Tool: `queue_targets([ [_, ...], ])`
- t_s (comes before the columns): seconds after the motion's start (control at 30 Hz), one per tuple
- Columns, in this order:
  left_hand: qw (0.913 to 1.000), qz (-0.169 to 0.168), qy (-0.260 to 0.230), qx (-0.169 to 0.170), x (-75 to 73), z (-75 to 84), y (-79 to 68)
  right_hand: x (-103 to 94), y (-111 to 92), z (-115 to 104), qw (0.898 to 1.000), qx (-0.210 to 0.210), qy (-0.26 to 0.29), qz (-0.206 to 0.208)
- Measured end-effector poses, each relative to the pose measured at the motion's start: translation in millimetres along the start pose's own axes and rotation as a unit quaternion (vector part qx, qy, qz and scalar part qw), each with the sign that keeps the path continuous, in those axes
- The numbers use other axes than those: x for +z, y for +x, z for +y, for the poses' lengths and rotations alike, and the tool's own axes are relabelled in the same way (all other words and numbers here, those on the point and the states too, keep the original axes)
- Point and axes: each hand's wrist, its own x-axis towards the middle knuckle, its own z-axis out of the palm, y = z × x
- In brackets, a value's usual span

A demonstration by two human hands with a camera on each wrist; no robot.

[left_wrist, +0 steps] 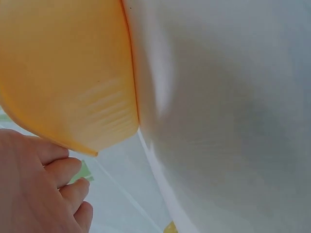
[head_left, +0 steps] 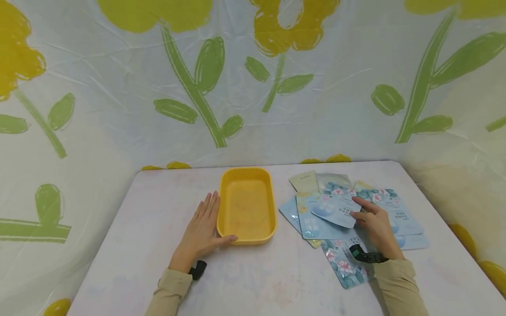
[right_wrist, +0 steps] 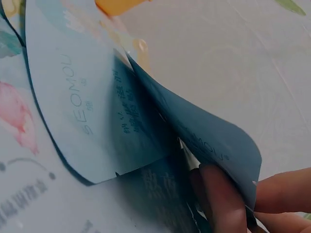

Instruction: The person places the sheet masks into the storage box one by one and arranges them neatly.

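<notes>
My left hand rests against the left side of a yellow plastic tray, fingers straight and close together. Its thumb lies at the tray's near edge. In the left wrist view, the fingers are beside the tray wall. On the right, my right hand pinches the right edge of a light blue sheet mask packet with pink flowers. That packet is tilted up over the others in the right wrist view, between thumb and fingers. Below it lies a blue packet with yellow flowers.
More sheet mask packets lie spread to the right of my right hand. A flowered one sits nearer me, and pale green ones lie at the back. A flower-printed cloth hangs behind the white table.
</notes>
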Motion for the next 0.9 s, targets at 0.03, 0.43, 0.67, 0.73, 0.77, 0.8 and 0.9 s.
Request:
queue_targets([
  [0.03,1.0000,0.001,-0.001,0.002,-0.2,0.5,0.5,0.0,0.1,-0.3,1.000,0.003,0.014,-0.001],
  [0.43,0.9990,-0.030,-0.023,-0.023,0.1,6.6,3.1,15.4,7.6,3.1,0.992,-0.016,0.107,0.057],
  [0.67,0.9981,-0.035,-0.048,-0.020,1.9,6.0,4.6,31.9,18.5,4.7,0.981,-0.032,0.157,0.108],
  [0.73,0.9981,-0.032,-0.048,-0.021,2.6,5.3,4.3,36.5,20.8,3.3,0.979,-0.034,0.172,0.105],
  [0.77,0.9981,-0.031,-0.049,-0.022,2.8,4.9,4.1,38.8,21.8,2.4,0.979,-0.035,0.173,0.103],
  [0.8,0.9981,-0.032,-0.048,-0.023,3.0,4.5,4.1,41.0,22.5,1.4,0.978,-0.040,0.179,0.100],
  [0.9,0.9979,-0.036,-0.047,-0.027,3.2,3.4,3.8,49.2,24.7,-4.1,0.975,-0.037,0.194,0.105],
])
